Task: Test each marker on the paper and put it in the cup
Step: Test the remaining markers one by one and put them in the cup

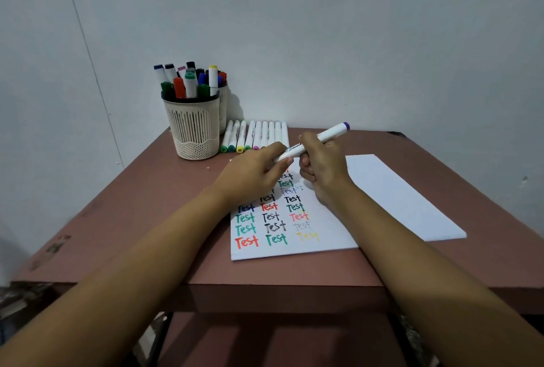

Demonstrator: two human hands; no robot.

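Marker [334,132]: white barrel, purple end cap, held in the air above the top of the paper [332,237] and clear of the sheet.
Long axis: runs from 8 o'clock to 2 o'clock in our view, with the purple end high at 2 and the other end low at 8 (the low end is buried in fingers, so we cannot tell whether a cap sits on it).
Right hand [322,166]: wrapped round the middle of the barrel, back of the hand toward us.
Left hand [253,173]: fingertips and thumb pinch the low 8 o'clock end, just beside the right hand's fingers.
Relation that matters: both hands sit on the marker's own axis. We judge that any pull or push on a cap must go straight along the 8–2 line, with the left hand doing the moving and the right bracing.
Cup [192,128]: at 10 o'clock from the hands, near the table's [147,204] far left edge and crowded with markers. The left hand is the nearer one.
Row of markers [256,135]: lying side by side at 11 o'clock, between cup and hands, coloured ends toward us.
Paper: under both hands, with columns of "Test" in many colours and bare space at 3 o'clock of the columns.
Step, our guess: cap work either side of a scribble. We cannot tell which.
Risk: the path to the cup passes over or just beside the row, so a low carry could knock it.
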